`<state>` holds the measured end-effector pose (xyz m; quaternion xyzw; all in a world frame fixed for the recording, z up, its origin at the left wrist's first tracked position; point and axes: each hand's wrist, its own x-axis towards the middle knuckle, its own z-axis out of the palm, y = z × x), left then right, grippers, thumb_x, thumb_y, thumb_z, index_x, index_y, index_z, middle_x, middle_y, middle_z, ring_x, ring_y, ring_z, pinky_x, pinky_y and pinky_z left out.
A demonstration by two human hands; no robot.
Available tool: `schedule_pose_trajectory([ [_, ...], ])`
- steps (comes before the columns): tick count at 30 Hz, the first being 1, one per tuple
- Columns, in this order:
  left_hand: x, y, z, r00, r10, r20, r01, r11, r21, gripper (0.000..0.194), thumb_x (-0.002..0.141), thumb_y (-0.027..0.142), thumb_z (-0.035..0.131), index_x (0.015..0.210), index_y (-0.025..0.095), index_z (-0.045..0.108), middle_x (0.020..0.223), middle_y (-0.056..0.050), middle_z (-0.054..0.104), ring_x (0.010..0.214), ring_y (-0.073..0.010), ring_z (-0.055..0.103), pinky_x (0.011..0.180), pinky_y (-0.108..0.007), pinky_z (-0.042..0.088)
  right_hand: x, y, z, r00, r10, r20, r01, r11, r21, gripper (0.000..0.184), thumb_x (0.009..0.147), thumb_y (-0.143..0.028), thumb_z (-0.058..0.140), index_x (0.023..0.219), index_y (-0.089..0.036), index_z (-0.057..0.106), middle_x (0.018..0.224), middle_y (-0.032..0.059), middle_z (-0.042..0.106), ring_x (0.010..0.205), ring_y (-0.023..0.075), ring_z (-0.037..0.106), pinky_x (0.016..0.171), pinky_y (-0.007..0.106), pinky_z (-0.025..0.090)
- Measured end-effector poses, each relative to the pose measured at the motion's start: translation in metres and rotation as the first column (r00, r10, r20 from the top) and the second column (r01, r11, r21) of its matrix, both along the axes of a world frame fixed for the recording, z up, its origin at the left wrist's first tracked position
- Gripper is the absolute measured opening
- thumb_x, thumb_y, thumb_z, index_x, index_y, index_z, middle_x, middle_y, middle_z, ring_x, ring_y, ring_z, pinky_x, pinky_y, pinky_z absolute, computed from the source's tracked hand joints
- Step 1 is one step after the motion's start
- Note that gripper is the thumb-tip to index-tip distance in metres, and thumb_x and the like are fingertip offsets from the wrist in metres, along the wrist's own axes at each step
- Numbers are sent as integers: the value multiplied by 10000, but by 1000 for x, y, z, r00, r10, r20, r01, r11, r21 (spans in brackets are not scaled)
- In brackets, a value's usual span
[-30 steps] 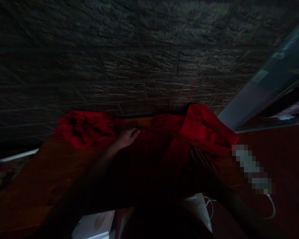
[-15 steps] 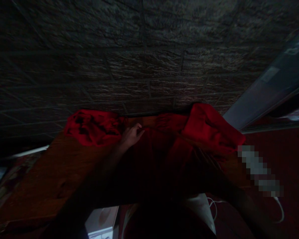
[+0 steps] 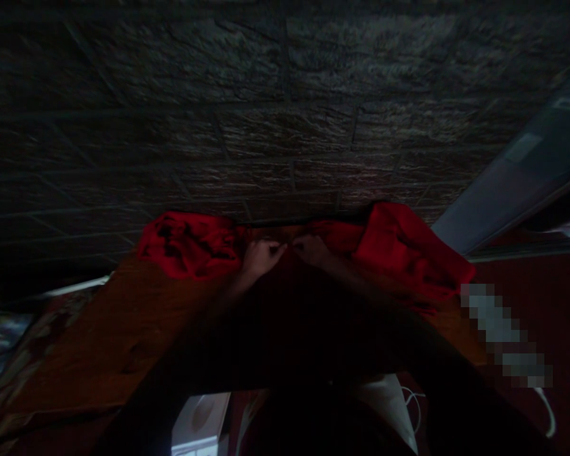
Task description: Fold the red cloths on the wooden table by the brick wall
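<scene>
The left hand [image 3: 265, 256] and right hand [image 3: 312, 249] curl at dark cloth [image 3: 291, 265]; I cannot tell if they pinch it. Crumpled fabric [image 3: 190, 252] lies at nine o'clock, folded fabric [image 3: 399, 247] at three.

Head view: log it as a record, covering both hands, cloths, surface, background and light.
Left hand: fingers bent, beside crumpled red cloth; grip unclear
Right hand: fingertips near the left's; grip unclear
Other cloth: folded red cloth, on the right
Surface: wooden table
Background: block-patterned wall
Light: dim; area between forearms too dark to read
</scene>
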<state>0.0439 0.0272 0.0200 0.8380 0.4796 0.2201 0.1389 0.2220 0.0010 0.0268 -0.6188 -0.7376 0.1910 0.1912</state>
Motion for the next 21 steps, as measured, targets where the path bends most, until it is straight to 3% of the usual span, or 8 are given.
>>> schedule_pose_trajectory([
  [5, 9, 5, 4, 990, 75, -123, -94, 983, -157, 271, 892, 383, 556, 972, 252, 778, 1062, -57, 758, 996, -271, 692, 866, -371, 515, 0, 8, -21, 996, -27, -88, 27, 1000, 2, 223, 916, -192, 571, 1021, -256, 757, 1103, 1, 744, 1016, 163, 687, 936, 275, 510],
  [10, 14, 4, 1, 968, 151, -199, -176, 977, -117, 264, 892, 294, 535, 1021, 255, 762, 1128, -70, 733, 1058, -290, 661, 920, -413, 498, -1, 7, -32, 985, -77, -157, 85, 996, 41, 171, 907, -244, 612, 970, -283, 766, 1076, -24, 746, 988, 147, 686, 913, 251, 507],
  [17, 13, 3, 6, 976, 145, -160, -167, 977, -130, 335, 887, 480, 559, 990, 232, 759, 1088, -96, 738, 1038, -315, 661, 895, -434, 502, -2, 8, -36, 976, -115, -183, 125, 991, 44, 154, 895, -261, 634, 982, -260, 761, 1074, -6, 746, 981, 158, 685, 901, 269, 511],
  [21, 17, 4, 6, 976, 108, -189, -130, 986, -108, 245, 884, 337, 547, 933, 237, 765, 1051, -83, 741, 1020, -281, 664, 898, -395, 500, -2, 8, -35, 979, -95, -179, 106, 993, 53, 160, 908, -257, 612, 966, -261, 761, 1074, -11, 744, 989, 153, 681, 906, 260, 502],
])
